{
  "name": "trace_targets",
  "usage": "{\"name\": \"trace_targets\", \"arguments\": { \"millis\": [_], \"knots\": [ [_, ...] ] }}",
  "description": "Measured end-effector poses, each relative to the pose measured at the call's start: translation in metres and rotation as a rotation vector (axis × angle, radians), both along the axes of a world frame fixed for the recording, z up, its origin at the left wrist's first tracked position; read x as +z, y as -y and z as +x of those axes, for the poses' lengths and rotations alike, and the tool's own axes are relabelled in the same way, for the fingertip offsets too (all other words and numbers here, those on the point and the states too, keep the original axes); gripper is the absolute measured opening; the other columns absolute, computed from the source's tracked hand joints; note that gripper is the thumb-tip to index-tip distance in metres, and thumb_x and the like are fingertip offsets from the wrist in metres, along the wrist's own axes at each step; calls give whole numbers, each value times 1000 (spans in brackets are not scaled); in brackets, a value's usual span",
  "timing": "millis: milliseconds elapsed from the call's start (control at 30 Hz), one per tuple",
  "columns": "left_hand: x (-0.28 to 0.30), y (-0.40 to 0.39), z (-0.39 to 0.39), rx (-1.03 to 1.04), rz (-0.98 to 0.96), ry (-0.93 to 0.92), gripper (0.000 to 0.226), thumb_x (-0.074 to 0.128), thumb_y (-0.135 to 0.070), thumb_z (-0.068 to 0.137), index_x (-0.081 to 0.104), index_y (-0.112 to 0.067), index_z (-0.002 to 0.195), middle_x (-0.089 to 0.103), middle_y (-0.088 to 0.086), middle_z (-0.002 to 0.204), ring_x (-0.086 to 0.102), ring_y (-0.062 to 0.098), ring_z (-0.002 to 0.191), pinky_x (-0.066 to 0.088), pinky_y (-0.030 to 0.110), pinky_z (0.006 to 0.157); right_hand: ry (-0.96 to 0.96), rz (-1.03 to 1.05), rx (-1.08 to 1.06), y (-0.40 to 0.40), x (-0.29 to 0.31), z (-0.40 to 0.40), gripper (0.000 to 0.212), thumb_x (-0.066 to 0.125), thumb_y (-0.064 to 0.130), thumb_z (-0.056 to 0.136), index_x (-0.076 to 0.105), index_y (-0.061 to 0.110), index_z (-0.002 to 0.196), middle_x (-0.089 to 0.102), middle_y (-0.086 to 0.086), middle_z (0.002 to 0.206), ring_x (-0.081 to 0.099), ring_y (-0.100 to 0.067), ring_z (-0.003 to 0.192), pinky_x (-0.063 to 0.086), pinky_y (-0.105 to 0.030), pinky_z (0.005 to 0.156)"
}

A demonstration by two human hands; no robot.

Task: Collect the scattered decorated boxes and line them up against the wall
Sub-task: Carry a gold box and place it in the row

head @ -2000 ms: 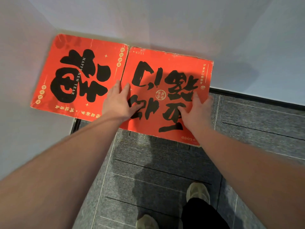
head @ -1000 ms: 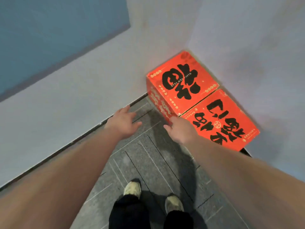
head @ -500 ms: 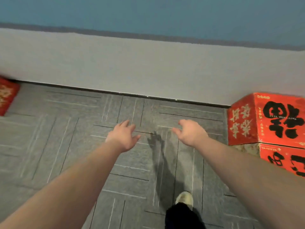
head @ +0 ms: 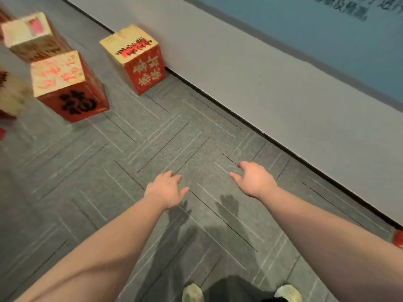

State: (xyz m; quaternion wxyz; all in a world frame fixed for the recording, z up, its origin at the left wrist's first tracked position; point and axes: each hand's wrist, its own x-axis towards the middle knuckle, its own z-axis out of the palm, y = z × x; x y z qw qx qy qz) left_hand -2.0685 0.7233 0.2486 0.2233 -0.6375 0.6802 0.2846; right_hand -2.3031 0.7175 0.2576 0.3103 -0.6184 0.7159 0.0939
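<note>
a: where are the hands?
b: both reach out over the grey carpet point(head: 152, 149), holding nothing. the left hand point(head: 166, 190) has loose, spread fingers, palm down. the right hand point(head: 254, 182) is also relaxed, fingers slightly bent, thumb pointing left. neither touches anything.

a: and the boxes?
b: they stand toward the carpet's far left corner, well apart from the hands. one red box point(head: 136, 58) with gold characters on its side and a cream top sits against the wall point(head: 272, 79), at its dark baseboard. a second box point(head: 67, 86), red with a black character on its side and a cream top, stands left of it, away from the wall. a third box point(head: 32, 38) is behind that one, blurred. another blurred box point(head: 8, 94) shows at the left edge.

a: anything else?
b: a sliver of red point(head: 398, 238) peeks in at the right edge by the wall; i cannot tell what it is. two pale shoes point(head: 193, 293) show at the bottom edge. the wall's upper part is blue.
</note>
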Motion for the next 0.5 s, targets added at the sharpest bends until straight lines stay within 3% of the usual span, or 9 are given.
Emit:
{"name": "trace_targets", "arguments": {
  "millis": [233, 500],
  "knots": [
    [15, 58, 136, 255, -65, -18, 58, 35, -53, 96, 32, -24, 146, 19, 1, 157, 21, 26, 142, 30, 48, 111, 24, -65, 156, 97, 24, 138, 50, 44, 49, 97, 47, 17, 135, 52, -8, 136, 48, -30, 126, 43, -44, 101],
    [-5, 176, 212, 361, -94, -28, 57, 37, -54, 96, 32, -25, 145, 29, -1, 151, 28, 23, 138, 36, 46, 105, 43, -2, 198, 243, -16, 232, 51, 43, 49, 97, 45, 17, 136, 52, -9, 135, 48, -30, 125, 44, -44, 100]
  ]
}}
